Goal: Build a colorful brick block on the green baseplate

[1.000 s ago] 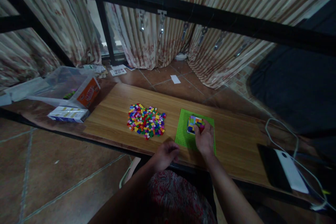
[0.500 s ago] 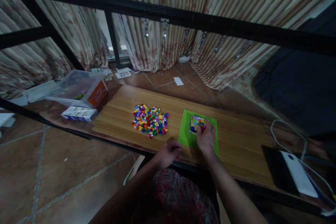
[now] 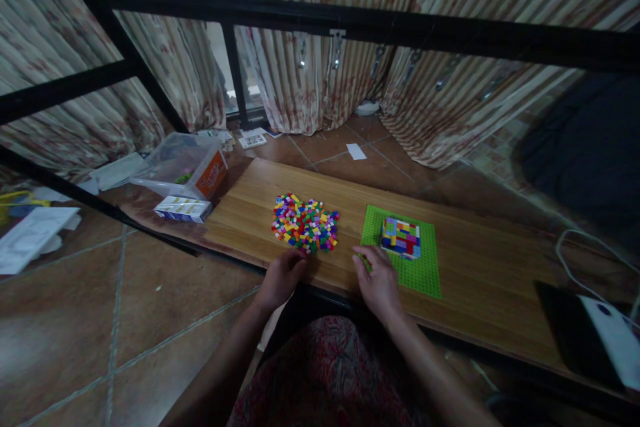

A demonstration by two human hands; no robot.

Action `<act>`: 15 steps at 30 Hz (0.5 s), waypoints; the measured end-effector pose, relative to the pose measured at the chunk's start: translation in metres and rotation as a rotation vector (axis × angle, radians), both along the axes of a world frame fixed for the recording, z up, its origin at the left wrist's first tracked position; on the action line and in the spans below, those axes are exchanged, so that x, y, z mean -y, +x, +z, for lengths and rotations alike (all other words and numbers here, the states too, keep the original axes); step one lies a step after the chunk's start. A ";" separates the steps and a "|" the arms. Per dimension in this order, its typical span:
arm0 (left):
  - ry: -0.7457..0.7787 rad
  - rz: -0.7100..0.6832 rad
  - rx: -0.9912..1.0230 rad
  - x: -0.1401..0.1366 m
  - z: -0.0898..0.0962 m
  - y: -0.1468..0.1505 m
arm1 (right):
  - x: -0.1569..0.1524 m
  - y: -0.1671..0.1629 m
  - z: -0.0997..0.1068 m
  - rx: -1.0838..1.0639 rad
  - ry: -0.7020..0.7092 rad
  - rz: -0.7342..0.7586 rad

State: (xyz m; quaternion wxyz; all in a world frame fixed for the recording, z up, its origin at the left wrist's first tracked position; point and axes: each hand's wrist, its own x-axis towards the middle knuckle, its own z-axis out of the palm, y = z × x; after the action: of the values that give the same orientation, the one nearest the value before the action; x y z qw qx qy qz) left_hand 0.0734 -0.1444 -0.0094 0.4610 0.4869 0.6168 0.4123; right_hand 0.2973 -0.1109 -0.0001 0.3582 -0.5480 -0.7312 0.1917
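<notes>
A loose pile of small multicoloured toy bricks (image 3: 305, 221) lies on the wooden tabletop. At its front edge is my left hand (image 3: 284, 275), thumb and fingers drawn together; whatever they hold, if anything, is hidden. A green baseplate (image 3: 423, 277) lies to the right, carrying a low block built of multicoloured bricks (image 3: 401, 238) with a white and blue rim. Between the pile and that build, over the plate's left front corner, is my right hand (image 3: 379, 281). Its thumb and index finger are apart, and I see no brick between them.
A clear plastic tub (image 3: 185, 163) with an orange label stands at the table's left end, beside a white and blue box (image 3: 184, 209). At the right end lie a black and white flat object (image 3: 607, 333) and a pale cable (image 3: 560, 247). A dark metal bar (image 3: 320, 20) crosses beyond the table.
My right hand has left the brick build and moved left, uncovering its top. My left hand has come to the front edge of the brick pile. The view has shifted slightly left.
</notes>
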 end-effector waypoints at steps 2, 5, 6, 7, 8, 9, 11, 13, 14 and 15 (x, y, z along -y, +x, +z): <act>-0.011 0.006 -0.003 -0.001 -0.001 -0.003 | -0.004 -0.016 -0.007 0.033 -0.043 0.031; -0.028 0.020 0.030 -0.003 -0.002 -0.003 | -0.017 -0.029 -0.014 0.104 -0.057 0.035; -0.034 0.028 0.041 -0.003 -0.002 -0.002 | -0.021 -0.032 -0.015 0.131 -0.058 0.037; -0.043 0.037 0.053 -0.004 -0.002 -0.002 | -0.025 -0.033 -0.016 0.158 -0.059 0.041; -0.054 0.047 0.064 -0.005 -0.002 -0.002 | -0.029 -0.035 -0.016 0.182 -0.062 0.050; -0.067 0.055 0.074 -0.005 -0.001 -0.002 | -0.031 -0.036 -0.016 0.204 -0.065 0.057; -0.089 0.066 0.085 -0.007 -0.002 -0.003 | -0.034 -0.039 -0.016 0.240 -0.072 0.057; -0.097 0.070 0.090 -0.008 -0.002 -0.003 | -0.035 -0.042 -0.015 0.269 -0.081 0.046; -0.102 0.067 0.090 -0.009 -0.003 -0.004 | -0.035 -0.043 -0.015 0.278 -0.084 0.042; -0.107 0.067 0.089 -0.010 -0.003 -0.004 | -0.036 -0.044 -0.015 0.283 -0.087 0.041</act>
State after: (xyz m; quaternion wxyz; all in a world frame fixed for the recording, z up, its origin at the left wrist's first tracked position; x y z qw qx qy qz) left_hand 0.0692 -0.1343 -0.0126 0.4994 0.4216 0.6328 0.4152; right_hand 0.2531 -0.0754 -0.0152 0.2234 -0.5694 -0.7765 0.1511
